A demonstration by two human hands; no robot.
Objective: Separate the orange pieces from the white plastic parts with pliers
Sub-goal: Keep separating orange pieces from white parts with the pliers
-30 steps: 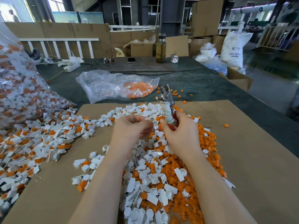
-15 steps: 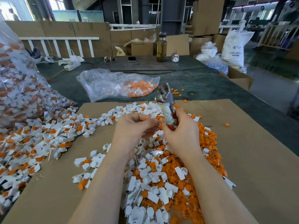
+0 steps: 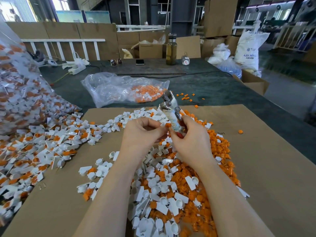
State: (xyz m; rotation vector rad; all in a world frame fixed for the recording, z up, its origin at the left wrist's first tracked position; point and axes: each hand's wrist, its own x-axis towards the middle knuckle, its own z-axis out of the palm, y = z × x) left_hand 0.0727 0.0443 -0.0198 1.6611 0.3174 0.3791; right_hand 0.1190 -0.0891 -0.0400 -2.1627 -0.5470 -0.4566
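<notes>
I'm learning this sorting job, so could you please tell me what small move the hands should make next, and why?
Probably turn the pliers so their tip comes down to the part. The left hand pinches a small piece with orange showing right beside the handles, while the right hand grips the pliers with the metal tip pointing up and away, so it cannot bite yet.

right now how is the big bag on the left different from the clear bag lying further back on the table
The big bag on the left bulges full and stands tall; the clear bag lies slumped flat and mostly empty. The big bag holds white parts with orange pieces mixed through; the clear bag holds mainly orange pieces, gathered at its right end. Parts spill from the big bag onto the cardboard; the clear bag lies on the green table top. Both are transparent plastic.
</notes>
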